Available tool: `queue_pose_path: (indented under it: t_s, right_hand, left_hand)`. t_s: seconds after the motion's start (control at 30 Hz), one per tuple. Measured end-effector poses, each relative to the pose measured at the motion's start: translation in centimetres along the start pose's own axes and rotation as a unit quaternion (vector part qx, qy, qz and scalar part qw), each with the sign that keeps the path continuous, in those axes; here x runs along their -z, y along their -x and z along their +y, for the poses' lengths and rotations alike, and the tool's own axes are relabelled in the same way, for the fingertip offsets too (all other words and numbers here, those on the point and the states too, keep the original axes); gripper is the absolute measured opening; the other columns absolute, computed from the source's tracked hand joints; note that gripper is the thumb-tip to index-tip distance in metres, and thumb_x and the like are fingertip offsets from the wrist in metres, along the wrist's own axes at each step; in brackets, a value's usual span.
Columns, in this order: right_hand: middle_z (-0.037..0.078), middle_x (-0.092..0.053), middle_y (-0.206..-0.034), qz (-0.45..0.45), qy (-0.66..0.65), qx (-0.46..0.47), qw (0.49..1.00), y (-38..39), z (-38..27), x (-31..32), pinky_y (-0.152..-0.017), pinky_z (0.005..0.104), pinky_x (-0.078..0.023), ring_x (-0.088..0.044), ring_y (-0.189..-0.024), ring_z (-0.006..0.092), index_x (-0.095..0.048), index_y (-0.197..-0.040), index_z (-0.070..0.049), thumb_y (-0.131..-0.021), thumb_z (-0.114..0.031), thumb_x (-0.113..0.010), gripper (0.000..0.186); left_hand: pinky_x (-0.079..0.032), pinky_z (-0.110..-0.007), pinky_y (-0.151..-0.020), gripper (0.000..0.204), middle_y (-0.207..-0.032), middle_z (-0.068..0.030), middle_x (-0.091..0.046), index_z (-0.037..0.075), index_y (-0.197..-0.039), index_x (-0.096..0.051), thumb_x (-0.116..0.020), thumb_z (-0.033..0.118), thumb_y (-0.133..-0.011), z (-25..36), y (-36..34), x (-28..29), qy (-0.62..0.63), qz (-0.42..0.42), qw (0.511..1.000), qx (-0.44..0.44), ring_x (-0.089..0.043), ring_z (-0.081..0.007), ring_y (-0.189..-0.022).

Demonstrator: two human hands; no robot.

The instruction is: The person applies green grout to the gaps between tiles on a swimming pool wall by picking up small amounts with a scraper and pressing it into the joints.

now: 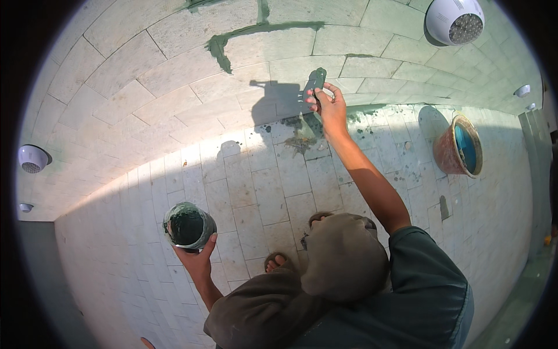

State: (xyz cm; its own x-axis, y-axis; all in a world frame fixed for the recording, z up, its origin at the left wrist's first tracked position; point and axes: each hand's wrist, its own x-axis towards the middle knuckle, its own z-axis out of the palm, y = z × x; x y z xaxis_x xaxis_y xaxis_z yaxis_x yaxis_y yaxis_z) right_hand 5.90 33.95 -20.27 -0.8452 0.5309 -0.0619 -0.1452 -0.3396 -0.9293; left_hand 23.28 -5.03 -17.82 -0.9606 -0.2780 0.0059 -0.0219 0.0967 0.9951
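Note:
My left hand is wrapped round the lower side of a round, paste-smeared tub, held out above the floor. Dark green grout coats its inside. Stretched toward the tiled wall, my right hand pinches a small flat spreader between thumb and fingers. Dark green grout covers the spreader, and its exact shape is hard to make out. It is close to the wall tiles; whether it touches them I cannot tell. Smeared green grout lines run along several joints above it.
A dirty reddish bucket with blue inside stands on the tiled floor at right. Round white fixtures stick out from the wall, one upper right, another white fixture at left. Green splashes mark the floor near the wall.

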Motion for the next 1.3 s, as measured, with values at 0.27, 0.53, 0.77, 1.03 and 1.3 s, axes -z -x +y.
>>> queue_pose_path:
  t_s: [0.27,0.53,0.77,1.03,1.3]
  right_hand:
    - [0.010,-0.069,-0.077,0.108,0.083,0.175,0.975,-3.3,1.3,-4.5,-0.059,0.0273,-0.051,-0.066,-0.064,0.0140,-0.047,-0.119,0.004,-0.092,-0.012,-0.064,0.035]
    - [0.013,-0.063,-0.060,0.062,0.214,0.274,0.935,-3.0,5.4,-8.6,-0.051,0.0362,-0.047,-0.063,-0.052,0.0273,-0.052,-0.107,-0.002,-0.084,-0.012,-0.068,0.030]
    - [0.012,-0.065,-0.064,0.126,0.185,0.274,0.935,-2.5,4.2,-5.6,-0.052,0.0349,-0.047,-0.063,-0.052,0.0224,-0.053,-0.111,-0.002,-0.085,-0.012,-0.068,0.032]
    - [0.013,-0.063,-0.064,0.178,0.251,0.292,0.905,-4.4,2.0,-2.9,-0.054,0.0364,-0.048,-0.061,-0.054,0.0265,-0.053,-0.112,-0.003,-0.087,-0.016,-0.065,0.031]
    - [0.015,-0.063,-0.063,0.130,0.386,0.361,0.839,-3.6,4.2,-6.8,-0.055,0.0457,-0.052,-0.066,-0.059,0.0363,-0.053,-0.104,-0.005,-0.084,-0.019,-0.067,0.028]
  left_hand:
    - [-0.044,-0.040,-0.105,0.103,-0.138,-0.0127,-0.049,0.005,-0.148,-0.034,-0.089,0.002,-0.061,1.4,0.9,0.5,0.003,0.019,0.999,-0.028,-0.051,-0.0255,-0.125]
    - [-0.043,-0.041,-0.105,0.100,-0.135,-0.0126,-0.051,0.004,-0.145,-0.037,-0.090,0.004,-0.060,0.5,0.7,0.4,0.000,-0.005,1.000,0.016,-0.052,-0.0258,-0.123]
    - [-0.043,-0.041,-0.106,0.100,-0.135,-0.0128,-0.051,0.004,-0.146,-0.036,-0.090,0.006,-0.061,0.2,1.2,0.4,-0.019,-0.004,1.000,0.012,-0.052,-0.0259,-0.123]
    - [-0.044,-0.040,-0.104,0.100,-0.135,-0.0128,-0.051,0.003,-0.145,-0.036,-0.090,0.007,-0.061,-0.3,0.7,-0.2,-0.003,-0.029,0.999,0.032,-0.052,-0.0255,-0.122]
    - [-0.044,-0.040,-0.104,0.101,-0.135,-0.0129,-0.051,0.003,-0.146,-0.036,-0.090,0.008,-0.061,-0.2,0.8,-0.5,-0.006,-0.037,0.999,0.029,-0.053,-0.0260,-0.122]
